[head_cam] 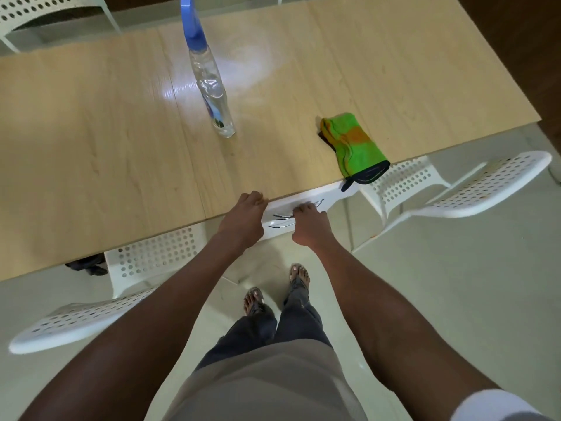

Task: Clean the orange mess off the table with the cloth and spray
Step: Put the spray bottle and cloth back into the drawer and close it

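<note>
A clear spray bottle [212, 86] with a blue trigger head stands on the wooden table [91, 132], near the middle. Behind it the tabletop shows a pale wet sheen [246, 63]. The folded green cloth [353, 144], stained orange on top, lies by the table's near edge to the right. I see no orange mess on the tabletop itself. My left hand [244, 218] and my right hand [308, 226] are at the near edge, both with fingers curled on the top of a white chair back [306, 200] tucked against the table. Neither touches the cloth or the bottle.
White perforated chairs stand at the right [473, 189], at the lower left [100, 311] and at the far left corner [36, 10]. A dark bundle [88, 265] lies under the table's edge on the left. My sandalled feet [273, 293] stand on the pale tiled floor.
</note>
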